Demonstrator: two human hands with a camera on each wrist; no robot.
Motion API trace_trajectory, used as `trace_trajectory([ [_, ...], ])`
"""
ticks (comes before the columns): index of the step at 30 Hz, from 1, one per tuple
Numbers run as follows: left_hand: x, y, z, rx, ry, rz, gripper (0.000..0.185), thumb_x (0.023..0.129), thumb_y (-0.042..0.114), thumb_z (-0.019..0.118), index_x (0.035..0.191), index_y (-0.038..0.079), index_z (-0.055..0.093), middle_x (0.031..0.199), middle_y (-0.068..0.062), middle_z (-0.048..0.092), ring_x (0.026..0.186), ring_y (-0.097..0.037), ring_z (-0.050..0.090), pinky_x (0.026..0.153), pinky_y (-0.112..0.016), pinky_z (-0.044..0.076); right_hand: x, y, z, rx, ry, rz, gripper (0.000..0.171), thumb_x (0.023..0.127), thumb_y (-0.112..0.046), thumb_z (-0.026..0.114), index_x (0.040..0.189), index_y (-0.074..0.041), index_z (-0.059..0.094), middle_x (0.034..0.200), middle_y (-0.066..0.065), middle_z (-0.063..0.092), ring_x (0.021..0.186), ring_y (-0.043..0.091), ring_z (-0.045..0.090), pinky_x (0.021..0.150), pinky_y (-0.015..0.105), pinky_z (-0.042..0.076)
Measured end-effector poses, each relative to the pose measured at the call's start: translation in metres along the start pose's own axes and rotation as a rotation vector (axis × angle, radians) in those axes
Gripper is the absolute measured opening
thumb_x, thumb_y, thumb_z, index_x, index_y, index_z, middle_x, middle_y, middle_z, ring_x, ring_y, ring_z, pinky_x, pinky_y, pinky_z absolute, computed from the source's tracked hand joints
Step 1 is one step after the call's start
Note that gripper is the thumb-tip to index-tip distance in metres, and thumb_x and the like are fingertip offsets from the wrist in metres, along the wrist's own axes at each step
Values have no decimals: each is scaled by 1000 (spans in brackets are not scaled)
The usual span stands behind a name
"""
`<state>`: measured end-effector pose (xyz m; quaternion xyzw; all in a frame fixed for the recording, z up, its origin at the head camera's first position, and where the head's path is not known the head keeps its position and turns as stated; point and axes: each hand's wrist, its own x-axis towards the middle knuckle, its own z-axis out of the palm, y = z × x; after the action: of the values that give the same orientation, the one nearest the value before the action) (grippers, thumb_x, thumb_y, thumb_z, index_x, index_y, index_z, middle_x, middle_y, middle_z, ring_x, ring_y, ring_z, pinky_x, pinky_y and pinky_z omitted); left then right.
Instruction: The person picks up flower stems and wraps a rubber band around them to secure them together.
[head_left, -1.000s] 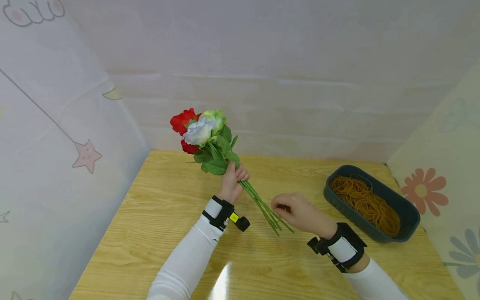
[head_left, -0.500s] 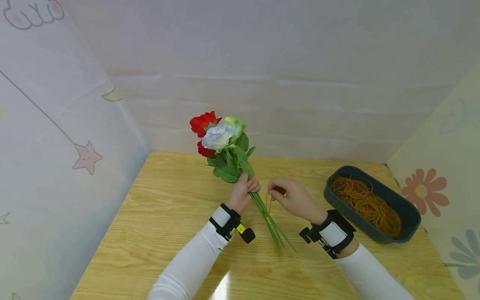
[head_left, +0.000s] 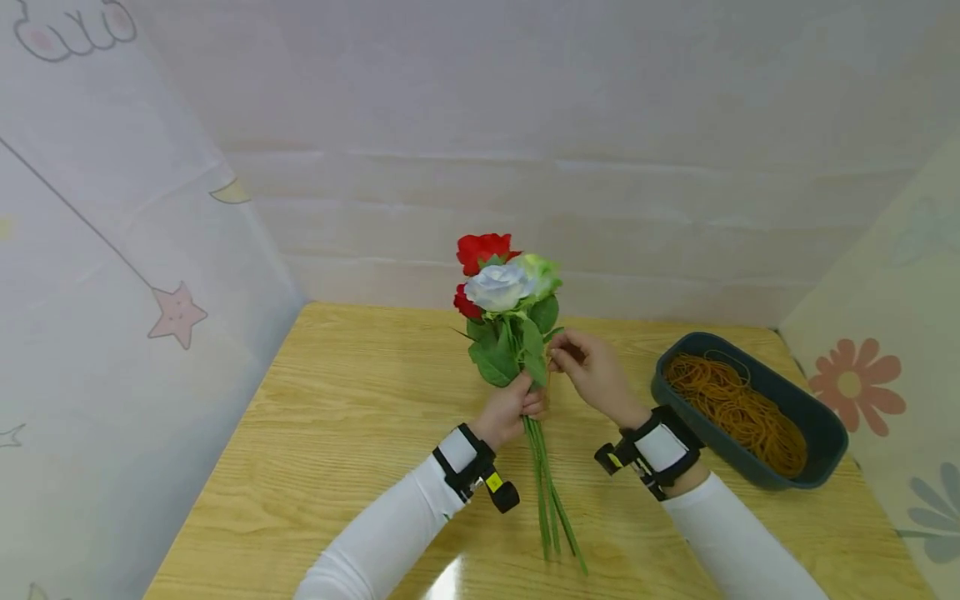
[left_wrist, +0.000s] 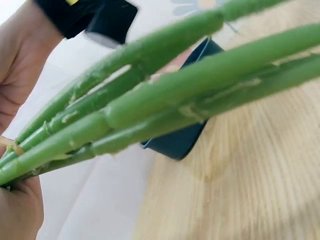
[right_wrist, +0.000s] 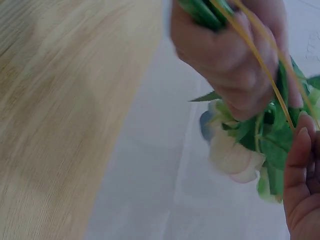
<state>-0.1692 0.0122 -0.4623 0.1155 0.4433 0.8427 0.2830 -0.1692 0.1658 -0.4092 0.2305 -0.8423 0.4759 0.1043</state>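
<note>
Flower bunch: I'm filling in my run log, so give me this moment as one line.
left hand: grips flower bunch stems | right hand: pinches stretched rubber band beside stems | tray of bands: right, on table

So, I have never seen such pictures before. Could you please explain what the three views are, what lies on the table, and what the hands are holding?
There is no machine here: a person works with two bare hands and wears three cameras. The wide picture comes from the head camera, looking down at a wooden table. The other two come from small black cameras strapped to each wrist, so they show very close, blurred views.

The left hand grips a bunch of artificial flowers by their green stems, red, white and pale green blooms pointing up. The right hand is beside the leaves and pinches a thin yellowish rubber band, which the right wrist view shows stretched across the left hand's fingers.

On the table, to the right, stands a dark tray full of rubber bands.
</note>
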Motion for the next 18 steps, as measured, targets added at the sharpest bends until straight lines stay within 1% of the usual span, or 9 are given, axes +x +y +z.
trace_trajectory([
  [2, -1, -2, 1, -16, -13, -20, 45, 103, 32, 26, 60, 22, 35, 43, 13, 31, 40, 1, 28, 51, -16, 23, 1, 5, -2, 23, 43, 9, 6, 92, -1, 54, 91, 1, 60, 78, 14, 63, 67, 12, 62, 64, 27, 53],
  [4, -2, -1, 2, -44, -10, -5, 45, 103, 33, 26, 60, 22, 33, 44, 14, 32, 40, 1, 28, 51, -16, 22, 0, 12, -4, 38, 70, 8, 7, 92, 0, 55, 90, 4, 60, 78, 15, 63, 67, 13, 61, 63, 26, 52],
  [7, -3, 5, 3, -84, -14, 43, 41, 103, 33, 24, 64, 23, 32, 47, 13, 32, 41, 1, 28, 52, -15, 19, -4, 28, -5, 2, 104, 1, 5, 90, 2, 56, 88, 4, 59, 75, 13, 62, 64, 10, 60, 60, 23, 51],
  [10, -5, 13, 6, -166, -49, 63, 41, 103, 35, 22, 65, 23, 31, 48, 11, 32, 41, -1, 28, 52, -15, 20, -9, 44, -3, -104, 137, -45, 4, 88, 4, 58, 89, 3, 62, 72, 9, 62, 61, 8, 59, 56, 21, 49],
  [11, -5, 16, 8, -203, -59, 61, 41, 102, 37, 22, 64, 22, 32, 48, 11, 32, 41, -1, 28, 51, -15, 21, -11, 48, -2, -156, 149, -71, 6, 87, 4, 60, 91, 3, 63, 72, 8, 63, 60, 7, 58, 55, 20, 48],
  [13, -7, 22, 12, -311, -66, 49, 43, 100, 41, 24, 62, 22, 33, 48, 9, 32, 41, -2, 29, 50, -15, 24, -16, 55, 2, -229, 165, -137, 12, 85, 6, 61, 96, 4, 65, 72, 8, 64, 59, 9, 58, 53, 21, 47],
  [15, -9, 29, 18, -418, -56, 46, 44, 97, 45, 27, 61, 21, 34, 47, 8, 32, 41, -3, 29, 50, -15, 27, -21, 61, 7, -306, 177, -202, 17, 83, 7, 64, 99, 3, 66, 74, 8, 65, 59, 10, 57, 52, 21, 46],
  [16, -9, 32, 20, -473, -44, 52, 44, 96, 46, 28, 60, 20, 34, 47, 8, 32, 41, -3, 28, 50, -15, 27, -24, 63, 10, -330, 184, -228, 19, 82, 7, 64, 100, 3, 67, 74, 7, 64, 59, 10, 56, 52, 21, 46],
  [18, -10, 38, 25, -569, -17, 74, 45, 95, 48, 29, 60, 19, 34, 49, 7, 31, 41, -4, 28, 50, -15, 27, -31, 65, 16, -359, 194, -252, 16, 80, 8, 65, 95, 2, 67, 74, 7, 62, 58, 9, 54, 52, 21, 44],
])
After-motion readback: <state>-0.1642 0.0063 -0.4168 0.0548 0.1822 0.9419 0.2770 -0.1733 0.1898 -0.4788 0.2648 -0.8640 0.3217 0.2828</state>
